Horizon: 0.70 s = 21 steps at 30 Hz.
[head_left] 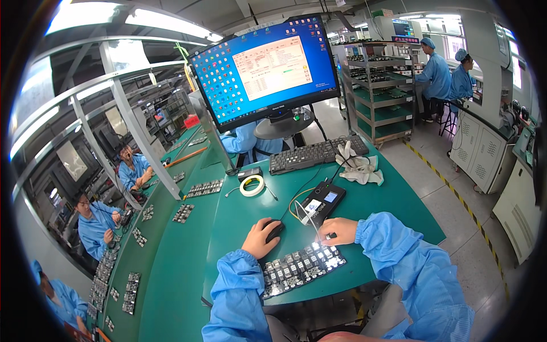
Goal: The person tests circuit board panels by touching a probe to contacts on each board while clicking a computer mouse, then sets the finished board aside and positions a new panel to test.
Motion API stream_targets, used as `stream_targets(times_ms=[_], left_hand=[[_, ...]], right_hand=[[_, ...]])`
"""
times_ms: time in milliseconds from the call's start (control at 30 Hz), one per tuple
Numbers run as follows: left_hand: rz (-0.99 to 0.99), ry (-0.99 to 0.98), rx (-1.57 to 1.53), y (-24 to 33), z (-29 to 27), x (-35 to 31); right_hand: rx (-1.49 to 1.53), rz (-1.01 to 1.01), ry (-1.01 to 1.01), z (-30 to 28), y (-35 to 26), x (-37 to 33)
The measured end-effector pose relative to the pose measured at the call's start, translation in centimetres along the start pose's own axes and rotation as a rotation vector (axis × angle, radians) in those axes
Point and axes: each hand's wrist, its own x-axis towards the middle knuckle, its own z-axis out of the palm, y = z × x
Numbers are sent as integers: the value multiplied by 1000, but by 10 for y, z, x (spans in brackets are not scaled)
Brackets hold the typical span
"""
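Observation:
My left hand point(259, 239) is wrapped round a black computer mouse point(276, 229) on the green table. My right hand point(341, 230) is closed with its fingertips at the far right end of a panel of circuit boards point(296, 268), pinching what looks like the plug of a thin pale cable point(311, 219). The cable runs from a black box-shaped tester point(323, 200) with a small lit screen, just beyond that hand. Bright light glints off the boards under my right fingertips. The plug itself is mostly hidden by the fingers.
Beyond the tester lie a roll of pale tape point(252, 194), white work gloves point(358, 165) and a black keyboard point(307, 158), below a monitor point(265, 71). More board panels point(131, 293) line the bench at left, where people in blue work. A shelf rack point(382, 94) stands behind.

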Motion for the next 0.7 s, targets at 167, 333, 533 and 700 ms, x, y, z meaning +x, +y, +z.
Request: stream_targets(times_ms=[167,333,533,700], left_hand=[[2,7,0,0,0,-2],[3,4,2,-1,1,-1],[5,11,-2,-3,2,-2],[3,7,-1,-2,2,-1]], right_hand=[[-2,-21,7,2,2,1],[6,-19,8,2,2,1],[29,12,-21,-1,0,1],[17,8,-9,1,2,0]])
